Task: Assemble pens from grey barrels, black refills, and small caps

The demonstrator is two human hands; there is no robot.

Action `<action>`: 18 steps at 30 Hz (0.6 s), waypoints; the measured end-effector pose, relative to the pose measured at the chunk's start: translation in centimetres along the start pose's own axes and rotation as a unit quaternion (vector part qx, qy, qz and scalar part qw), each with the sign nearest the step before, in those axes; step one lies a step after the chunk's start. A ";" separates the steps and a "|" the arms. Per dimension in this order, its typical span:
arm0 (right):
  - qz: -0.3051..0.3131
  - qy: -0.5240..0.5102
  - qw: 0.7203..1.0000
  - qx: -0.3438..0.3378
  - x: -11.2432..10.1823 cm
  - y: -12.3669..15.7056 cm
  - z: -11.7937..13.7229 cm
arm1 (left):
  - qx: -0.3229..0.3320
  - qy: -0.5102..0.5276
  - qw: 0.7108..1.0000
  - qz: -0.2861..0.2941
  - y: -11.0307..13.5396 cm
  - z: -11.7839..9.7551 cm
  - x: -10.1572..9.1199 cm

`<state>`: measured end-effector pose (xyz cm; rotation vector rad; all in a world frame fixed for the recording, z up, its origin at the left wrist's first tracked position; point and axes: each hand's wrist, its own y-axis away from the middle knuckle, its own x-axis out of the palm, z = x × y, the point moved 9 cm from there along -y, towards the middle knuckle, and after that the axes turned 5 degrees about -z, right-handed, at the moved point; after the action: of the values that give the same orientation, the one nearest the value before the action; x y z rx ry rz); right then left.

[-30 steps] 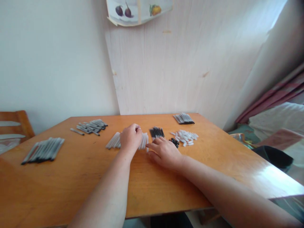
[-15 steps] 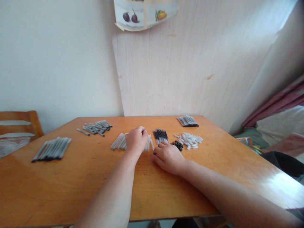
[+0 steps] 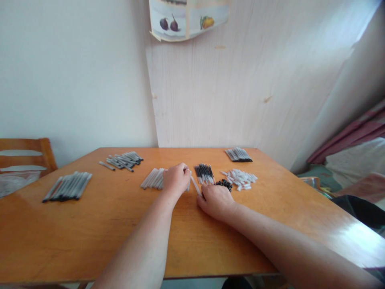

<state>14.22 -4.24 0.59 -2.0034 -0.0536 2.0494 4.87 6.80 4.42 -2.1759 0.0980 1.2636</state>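
My left hand [image 3: 177,178] is closed in front of the row of translucent white pen barrels [image 3: 152,179], covering its right part. Whatever its fingers hold is hidden. My right hand [image 3: 217,201] rests low over the table, its thumb and fingers closed at the near end of a single white pen barrel [image 3: 195,185]. That barrel slants up towards my left hand. Just beyond my right hand lie black-and-clear ink refills [image 3: 204,173] in a row. A pile of small black plugs [image 3: 224,184] sits beside its knuckles, partly covered by the hand.
Short white pieces [image 3: 240,178] are heaped to the right. Dark-tipped pens lie in a row at the back right [image 3: 238,154], a loose pile at the back left [image 3: 122,161] and a group at the left [image 3: 67,186]. A wooden chair [image 3: 48,154] stands at the left.
My right hand has shifted slightly right and down, and its fingers now meet the near end of the slanted barrel. My left hand stays closed in nearly the same place. The view has tilted a little.
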 end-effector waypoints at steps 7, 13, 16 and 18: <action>-0.010 0.010 1.000 0.010 -0.5 -0.1 -0.6 | 0.034 -0.018 0.999 0.012 0.3 -0.6 0.6; -0.065 -0.002 0.997 0.044 -3.5 0.0 -3.1 | 0.090 0.060 0.994 -0.021 0.5 -2.4 0.1; -0.109 -0.034 0.992 0.053 -5.1 0.1 -4.4 | 0.171 0.089 0.981 -0.025 1.4 -4.9 -0.5; -0.131 -0.072 0.987 0.051 -5.8 0.0 -5.1 | 0.208 0.089 0.974 -0.016 2.0 -6.2 -0.6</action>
<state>19.23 -6.39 6.03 -1.6868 -0.2245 1.9797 8.55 1.69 6.10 -1.9084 0.3656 0.9277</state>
